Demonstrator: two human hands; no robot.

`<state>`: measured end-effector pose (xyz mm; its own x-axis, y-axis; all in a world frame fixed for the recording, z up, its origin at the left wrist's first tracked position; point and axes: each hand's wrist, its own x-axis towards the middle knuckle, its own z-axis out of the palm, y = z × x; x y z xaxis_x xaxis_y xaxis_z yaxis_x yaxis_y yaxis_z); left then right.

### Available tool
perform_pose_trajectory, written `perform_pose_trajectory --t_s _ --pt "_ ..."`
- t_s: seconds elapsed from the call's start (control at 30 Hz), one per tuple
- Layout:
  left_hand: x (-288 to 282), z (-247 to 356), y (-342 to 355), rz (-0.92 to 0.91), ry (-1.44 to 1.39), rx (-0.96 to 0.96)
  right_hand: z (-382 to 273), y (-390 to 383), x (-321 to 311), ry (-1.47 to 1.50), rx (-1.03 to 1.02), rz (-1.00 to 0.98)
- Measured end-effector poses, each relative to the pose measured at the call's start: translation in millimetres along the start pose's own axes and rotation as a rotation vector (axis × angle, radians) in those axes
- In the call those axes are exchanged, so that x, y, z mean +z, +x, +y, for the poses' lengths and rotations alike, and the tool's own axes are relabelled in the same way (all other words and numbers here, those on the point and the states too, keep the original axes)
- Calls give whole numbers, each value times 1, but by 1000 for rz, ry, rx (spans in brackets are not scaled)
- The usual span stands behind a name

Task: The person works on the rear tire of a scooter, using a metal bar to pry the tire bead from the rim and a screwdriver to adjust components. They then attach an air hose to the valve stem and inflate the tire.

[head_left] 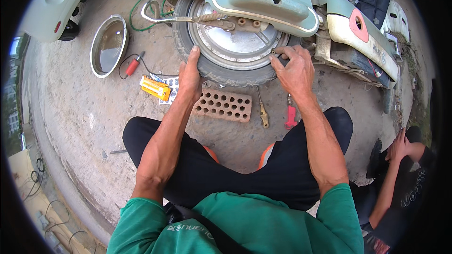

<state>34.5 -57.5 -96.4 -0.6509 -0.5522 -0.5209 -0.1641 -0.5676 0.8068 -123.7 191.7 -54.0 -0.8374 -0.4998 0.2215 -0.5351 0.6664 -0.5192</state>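
A scooter wheel with black tyre (226,77) and silver hub (214,41) lies in front of me beneath a grey-green swingarm cover (249,7). My left hand (188,77) grips the tyre's left side, thumb pointing up along its edge. My right hand (294,68) is at the wheel's right side, fingers curled round a small part by the rim, too small to make out clearly. Below the tyre are a holed brick (221,106), a brass-coloured tool (263,116) and a pink-handled tool (290,117). A yellow box (155,88) lies on a patterned card beside my left hand.
A metal basin of water (110,44), a red-handled cabled tool (133,66) and a green hose (141,7) lie leftward. A white vehicle (56,4) stands upper left, the scooter body (358,42) upper right. Another person (391,183) crouches at lower right; cables (37,178) lie lower left.
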Motion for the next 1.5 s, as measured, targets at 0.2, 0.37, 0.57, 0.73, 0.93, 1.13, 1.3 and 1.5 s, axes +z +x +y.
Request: perform_pose_trajectory --t_s 0.2,0.37,0.57,0.73,0.93,1.13,1.3,1.5 --pt "2 2 -4 -3 35 20 20 20 4 -72 -238 20" --pt "-3 2 -2 -31 52 36 18 27 18 -31 -281 176" --pt "-4 -2 -5 -41 73 56 29 24 15 56 -378 188" --pt "-41 -22 -3 -236 -109 104 20 25 8 60 -204 104" --pt "-107 -54 14 -280 497 -136 18 27 0 78 -189 -14" --pt "-68 -92 1 -295 1747 335 15 28 -1 73 -178 -56" --pt "-83 -94 -15 -395 1904 97 15 27 -6 60 -159 -84" --pt "-154 -105 2 -351 1532 -401 5 31 -2 54 -118 -125"
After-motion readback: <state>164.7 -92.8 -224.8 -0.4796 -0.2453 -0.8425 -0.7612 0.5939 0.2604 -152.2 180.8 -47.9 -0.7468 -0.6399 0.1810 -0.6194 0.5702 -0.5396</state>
